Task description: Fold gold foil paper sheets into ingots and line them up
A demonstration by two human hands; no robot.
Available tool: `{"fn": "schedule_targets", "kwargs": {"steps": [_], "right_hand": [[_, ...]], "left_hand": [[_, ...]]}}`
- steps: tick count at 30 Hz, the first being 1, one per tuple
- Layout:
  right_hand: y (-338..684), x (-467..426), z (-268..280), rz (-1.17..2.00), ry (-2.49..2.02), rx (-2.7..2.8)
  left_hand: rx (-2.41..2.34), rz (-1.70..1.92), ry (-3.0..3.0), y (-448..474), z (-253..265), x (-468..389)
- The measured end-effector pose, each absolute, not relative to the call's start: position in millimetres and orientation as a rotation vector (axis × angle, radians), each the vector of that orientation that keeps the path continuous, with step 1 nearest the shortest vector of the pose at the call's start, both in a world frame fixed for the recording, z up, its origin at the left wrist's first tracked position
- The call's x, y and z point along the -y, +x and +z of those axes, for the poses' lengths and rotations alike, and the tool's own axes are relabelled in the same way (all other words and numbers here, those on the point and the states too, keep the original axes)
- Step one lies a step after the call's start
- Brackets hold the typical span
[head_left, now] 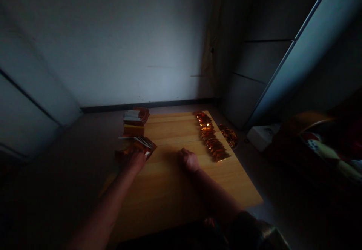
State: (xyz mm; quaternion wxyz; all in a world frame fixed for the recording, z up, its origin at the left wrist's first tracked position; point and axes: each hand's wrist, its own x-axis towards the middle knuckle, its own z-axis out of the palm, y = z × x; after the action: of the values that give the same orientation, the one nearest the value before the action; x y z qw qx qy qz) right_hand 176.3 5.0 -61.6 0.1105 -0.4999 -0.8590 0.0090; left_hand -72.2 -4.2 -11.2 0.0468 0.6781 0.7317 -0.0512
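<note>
My left hand (136, 161) is at the left side of the wooden table, its fingers closed on some shiny orange-brown foil sheets (151, 146) with pale edges. Its fingertips are partly hidden in the dim light. Just beyond it lie more flat pieces, orange-brown (134, 130) and whitish (131, 115), at the table's left edge. Over the middle of the table, my right hand (190, 160) is curled into a fist. Whatever may be inside that fist is hidden. To its right runs a long row of overlapping, glinting copper-coloured foil pieces (209, 135).
The wooden table (169, 129) stands near a pale wall (141, 54). On the floor beyond its right edge sits a heap of similar shiny foil pieces (229, 135). A white box (260, 137) and a dark jumble of items lie further right.
</note>
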Motion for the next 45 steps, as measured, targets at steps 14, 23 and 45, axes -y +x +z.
{"fn": "schedule_targets", "kwargs": {"steps": [14, 23, 45], "right_hand": [[176.4, -3.8, -58.7, 0.042, -1.485, 2.487], [176.2, -5.1, -63.1, 0.023, -1.455, 2.447], [174.0, -4.3, -60.4, 0.044, -1.499, 2.471]], "left_hand": [[-2.407, -0.082, 1.942, -65.0, -20.1, -1.3], [-2.339, -0.132, 1.956, -64.7, -12.4, 1.1], [-2.301, -0.075, 1.858, -54.2, -2.3, 12.8]]}}
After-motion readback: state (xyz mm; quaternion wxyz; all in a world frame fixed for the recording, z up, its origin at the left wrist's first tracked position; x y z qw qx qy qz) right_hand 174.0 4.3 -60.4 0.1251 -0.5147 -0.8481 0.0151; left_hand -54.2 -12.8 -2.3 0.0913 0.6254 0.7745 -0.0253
